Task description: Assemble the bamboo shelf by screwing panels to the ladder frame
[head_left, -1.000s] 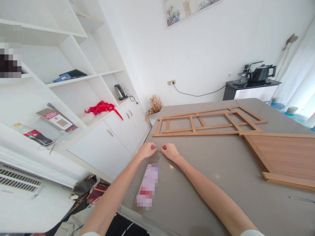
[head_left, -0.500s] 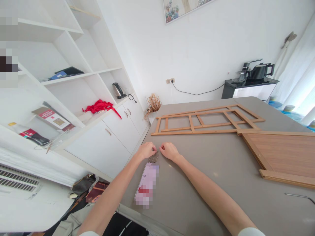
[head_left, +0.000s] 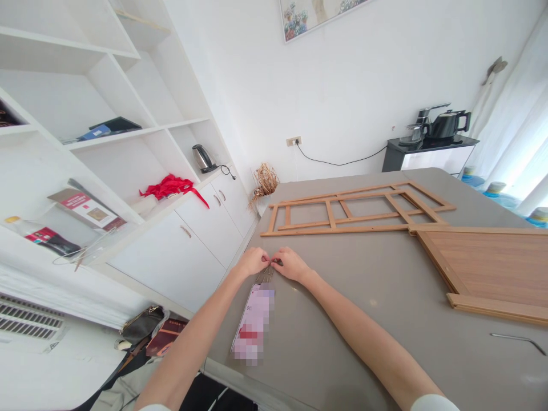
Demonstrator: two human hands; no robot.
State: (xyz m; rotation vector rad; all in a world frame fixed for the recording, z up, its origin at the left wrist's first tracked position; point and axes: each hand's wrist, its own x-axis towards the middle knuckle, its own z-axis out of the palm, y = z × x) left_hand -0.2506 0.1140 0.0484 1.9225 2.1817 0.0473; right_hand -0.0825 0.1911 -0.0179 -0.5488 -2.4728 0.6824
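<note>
My left hand point(head_left: 253, 261) and my right hand point(head_left: 290, 265) meet fingertip to fingertip near the table's left edge. Both are closed in a pinch; whatever lies between the fingers is too small to make out. Just below them several thin metal pieces point(head_left: 264, 276), which look like screws or bolts, lie on the grey table point(head_left: 342, 274). A phone point(head_left: 252, 319) with a pinkish lit screen lies nearer to me, beside those pieces, its lower part blurred out.
Slatted wooden frames point(head_left: 331, 214) lie at the table's far side. A wood panel point(head_left: 505, 262) with raised edges is at the right, with a hex key point(head_left: 516, 338) in front. White shelves point(head_left: 111, 160) stand left; a black kettle point(head_left: 445, 124) sits on a cabinet beyond.
My right hand has come left so its fingertips now meet those of my left hand. The whole view has shifted slightly.
</note>
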